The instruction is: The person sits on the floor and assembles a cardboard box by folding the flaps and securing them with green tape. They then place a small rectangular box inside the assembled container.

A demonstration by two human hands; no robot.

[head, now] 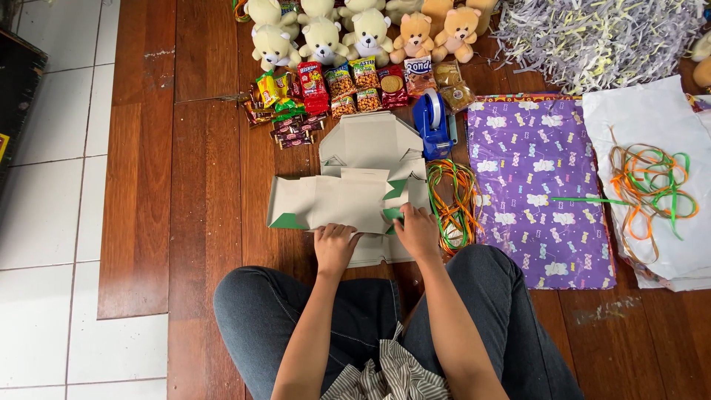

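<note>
Person sat cross-legged on the wooden floor [207, 185], knees at the bottom edge of view. An unfolded grey cardboard box blank [355, 185] with green corners lay flat on the floor just ahead of the knees. Left hand [335, 246] pressed down on the blank's near edge, fingers curled over it; right hand [418, 231] gripped the near right flap beside a green corner. Fingertips of both were partly hidden by the card, so the exact pinch was hard to make out. Just right of the blank lay a bundle of orange and green ribbons [453, 200], touching its edge; a blue tape dispenser [433, 122] sat at its far right corner. Beyond the blank: snack packets [355, 85], then a row of small teddy bears [348, 33], tops cut off by the frame. Further right of the blank, purple patterned wrapping paper [537, 185], white sheets [652, 141] with more ribbon, and shredded paper [600, 37], partly out of frame.
</note>
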